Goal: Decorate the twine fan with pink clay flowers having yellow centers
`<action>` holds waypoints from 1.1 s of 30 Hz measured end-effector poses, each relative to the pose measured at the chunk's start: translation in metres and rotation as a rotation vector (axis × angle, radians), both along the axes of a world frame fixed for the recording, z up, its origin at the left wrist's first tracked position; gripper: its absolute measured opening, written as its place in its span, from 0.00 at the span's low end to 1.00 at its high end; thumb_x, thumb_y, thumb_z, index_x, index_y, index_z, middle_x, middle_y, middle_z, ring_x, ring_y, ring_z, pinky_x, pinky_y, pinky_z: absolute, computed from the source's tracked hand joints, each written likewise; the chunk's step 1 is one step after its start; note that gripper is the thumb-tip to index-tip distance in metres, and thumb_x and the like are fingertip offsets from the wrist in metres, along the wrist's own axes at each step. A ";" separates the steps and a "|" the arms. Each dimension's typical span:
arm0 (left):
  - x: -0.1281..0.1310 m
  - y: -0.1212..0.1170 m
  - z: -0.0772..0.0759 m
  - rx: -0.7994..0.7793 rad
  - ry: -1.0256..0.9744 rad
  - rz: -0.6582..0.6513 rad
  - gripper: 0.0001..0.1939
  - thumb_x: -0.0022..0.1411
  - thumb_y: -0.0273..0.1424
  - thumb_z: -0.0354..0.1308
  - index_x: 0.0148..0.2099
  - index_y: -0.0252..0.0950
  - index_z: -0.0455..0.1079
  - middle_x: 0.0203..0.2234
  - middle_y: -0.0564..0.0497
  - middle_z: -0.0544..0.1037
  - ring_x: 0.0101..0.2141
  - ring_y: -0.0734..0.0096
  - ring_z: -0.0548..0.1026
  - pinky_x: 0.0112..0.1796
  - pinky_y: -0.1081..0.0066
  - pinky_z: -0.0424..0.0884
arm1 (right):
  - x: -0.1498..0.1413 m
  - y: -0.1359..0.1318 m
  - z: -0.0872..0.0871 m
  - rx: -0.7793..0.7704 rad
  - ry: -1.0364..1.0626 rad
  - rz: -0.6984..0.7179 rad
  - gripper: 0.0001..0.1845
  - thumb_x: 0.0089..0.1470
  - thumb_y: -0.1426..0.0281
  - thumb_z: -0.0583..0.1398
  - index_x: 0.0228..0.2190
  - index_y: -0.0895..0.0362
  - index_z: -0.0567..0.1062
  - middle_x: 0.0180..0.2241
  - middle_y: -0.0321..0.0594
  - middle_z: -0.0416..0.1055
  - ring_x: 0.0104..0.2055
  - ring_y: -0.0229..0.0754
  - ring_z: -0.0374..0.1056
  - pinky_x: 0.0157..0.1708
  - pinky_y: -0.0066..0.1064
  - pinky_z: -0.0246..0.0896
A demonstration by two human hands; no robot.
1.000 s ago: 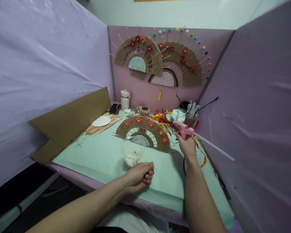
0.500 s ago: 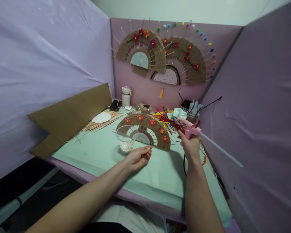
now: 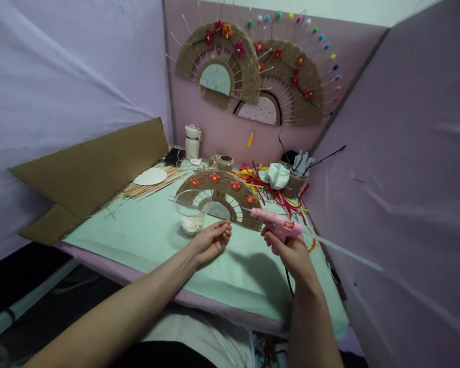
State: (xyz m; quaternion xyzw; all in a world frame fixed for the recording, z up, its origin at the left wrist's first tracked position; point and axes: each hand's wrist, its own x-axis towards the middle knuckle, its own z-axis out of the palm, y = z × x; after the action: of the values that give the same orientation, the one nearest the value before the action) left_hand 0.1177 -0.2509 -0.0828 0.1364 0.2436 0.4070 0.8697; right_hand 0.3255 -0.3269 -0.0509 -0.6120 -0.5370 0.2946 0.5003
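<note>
A pink hot glue gun (image 3: 278, 224) is gripped in my right hand (image 3: 291, 251), its nozzle pointing left and a long clear glue stick (image 3: 343, 249) jutting from its back. My left hand (image 3: 210, 243) rests palm up near the table's middle, thumb and fingertips pinched together; whatever is between them is too small to name. Just left of it stands a clear plastic cup (image 3: 192, 222) with small white bits in the bottom. Behind both hands lies a twine-wrapped half-ring fan (image 3: 205, 180) with red flowers on it, partly hidden by the glue gun and the cup.
Thin wooden sticks (image 3: 153, 189) and a white oval (image 3: 150, 176) lie at the left beside folded cardboard (image 3: 95, 174). At the back stand a white tumbler (image 3: 192, 143), a twine-wrapped jar (image 3: 225, 163), and a pot (image 3: 294, 185) of glue sticks. Colourful pipe cleaners (image 3: 287, 204) lie nearby.
My right hand has brought the glue gun left and lower, closer to my left hand, and its nozzle now passes in front of the fan. My left hand keeps its pinch. The whole view has shifted slightly.
</note>
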 end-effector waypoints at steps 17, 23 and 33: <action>0.000 -0.002 -0.005 0.059 -0.019 -0.044 0.07 0.59 0.14 0.55 0.35 0.26 0.72 0.27 0.47 0.73 0.26 0.81 0.72 0.28 0.83 0.72 | -0.046 -0.045 -0.054 0.011 0.170 -0.164 0.17 0.45 0.57 0.63 0.30 0.58 0.80 0.25 0.41 0.76 0.23 0.41 0.67 0.22 0.30 0.61; -0.001 -0.003 -0.004 0.075 -0.052 -0.071 0.07 0.60 0.14 0.54 0.37 0.26 0.71 0.28 0.48 0.71 0.26 0.81 0.72 0.28 0.84 0.72 | -0.053 -0.047 -0.054 0.000 0.122 -0.234 0.18 0.46 0.56 0.62 0.28 0.59 0.79 0.21 0.38 0.72 0.21 0.40 0.64 0.21 0.30 0.59; 0.000 -0.005 -0.002 0.098 -0.031 -0.087 0.04 0.59 0.17 0.59 0.32 0.27 0.69 0.25 0.51 0.69 0.23 0.83 0.68 0.25 0.84 0.69 | -0.059 -0.047 -0.053 0.035 0.124 -0.217 0.17 0.47 0.57 0.62 0.29 0.58 0.80 0.23 0.40 0.76 0.24 0.45 0.70 0.25 0.33 0.65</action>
State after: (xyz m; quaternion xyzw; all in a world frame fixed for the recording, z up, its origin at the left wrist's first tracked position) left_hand 0.1177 -0.2558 -0.0845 0.1829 0.2036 0.3823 0.8826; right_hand 0.2668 -0.3735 -0.1038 -0.6383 -0.4406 0.2664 0.5723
